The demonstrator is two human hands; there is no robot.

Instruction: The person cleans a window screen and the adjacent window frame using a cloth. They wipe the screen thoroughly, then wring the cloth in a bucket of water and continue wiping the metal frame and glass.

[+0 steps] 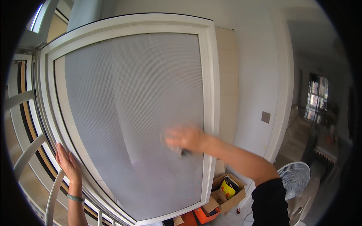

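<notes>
An open window sash with a white frame and grey insect mesh fills the middle of the view. My right hand is pressed to the lower right part of the mesh, blurred, with a greyish cloth beneath the fingers. Much of the cloth is hidden by the hand. On the hinge side, my left hand lies flat against the white frame, fingers pointing up and holding nothing. A green bangle circles the left wrist.
White curved guard bars run along the left, close to my left arm. Below the sash at the right are an open cardboard box and an orange box. A white fan stands beyond my right elbow. A wall switch is farther right.
</notes>
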